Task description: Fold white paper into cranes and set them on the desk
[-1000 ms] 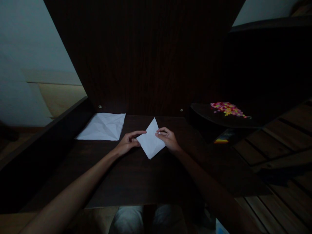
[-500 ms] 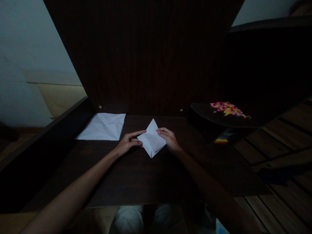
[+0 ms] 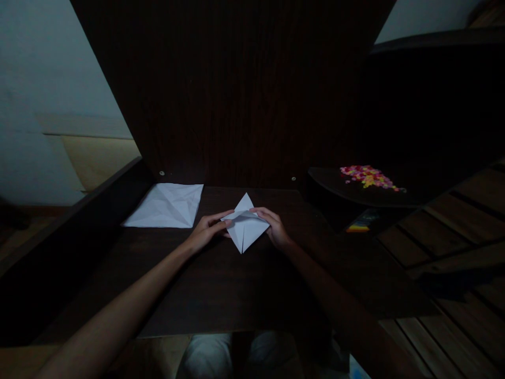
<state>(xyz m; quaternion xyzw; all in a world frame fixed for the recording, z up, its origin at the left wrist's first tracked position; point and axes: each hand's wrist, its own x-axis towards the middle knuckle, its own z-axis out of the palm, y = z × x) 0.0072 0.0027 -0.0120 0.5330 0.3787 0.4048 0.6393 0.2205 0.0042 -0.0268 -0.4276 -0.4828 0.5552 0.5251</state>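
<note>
Between my hands is a folded white sheet of paper (image 3: pixel 248 234), diamond-shaped, with one point away from me and a slit running up from its near point. A flap across its middle stands partly lifted. My left hand (image 3: pixel 209 229) grips the left corner, thumb on top and fingers behind. At the right corner my right hand (image 3: pixel 275 226) is closed on the paper, its fingers along the upper edge; its thumb is mostly hidden.
A stack of creased white paper sheets (image 3: pixel 165 205) lies at the table's back left. Small pink, red and yellow pieces (image 3: pixel 371 177) are heaped on a dark shelf (image 3: pixel 335 184) at right. A dark panel (image 3: pixel 236 95) rises behind the tabletop (image 3: pixel 205 295), and a low side board (image 3: pixel 71 231) borders the left.
The front flap of the folded paper has lifted and folded back, showing the slit further up. My right thumb has gone from the top of the paper; both hands stay at its corners.
</note>
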